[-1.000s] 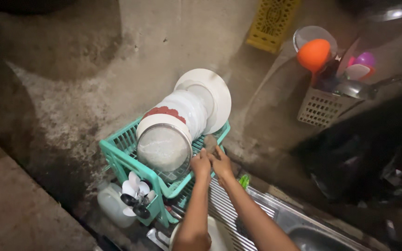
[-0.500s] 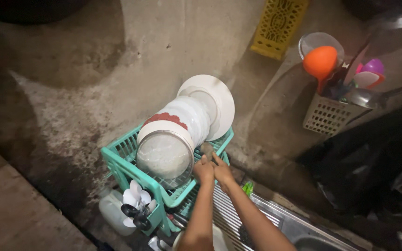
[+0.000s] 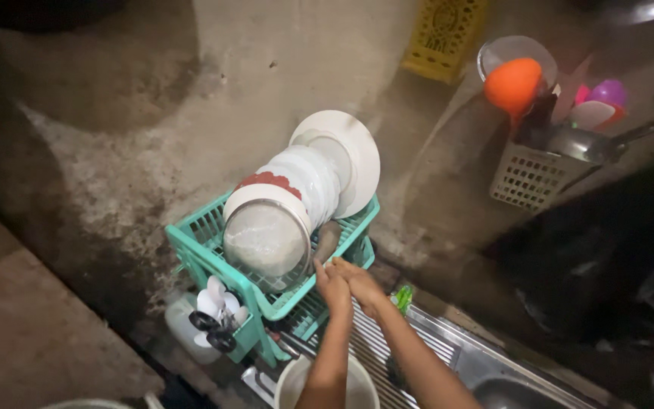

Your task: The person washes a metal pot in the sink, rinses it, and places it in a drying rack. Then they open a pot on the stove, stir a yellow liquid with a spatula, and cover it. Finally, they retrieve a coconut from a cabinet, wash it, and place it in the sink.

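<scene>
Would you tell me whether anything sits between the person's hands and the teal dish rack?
Nothing visible does. The left hand and right hand are together at the near rim of the teal dish rack, beside a brownish item in it, too blurred to identify.

Two bare forearms (no sleeves), hands unadorned.

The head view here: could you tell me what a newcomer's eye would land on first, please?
Probably the teal dish rack at the centre, packed with upright white plates and a metal lid. Just below it, the left hand and right hand meet at the rack's front edge. At upper right, an orange ladle stands out in a hanging basket.
</scene>
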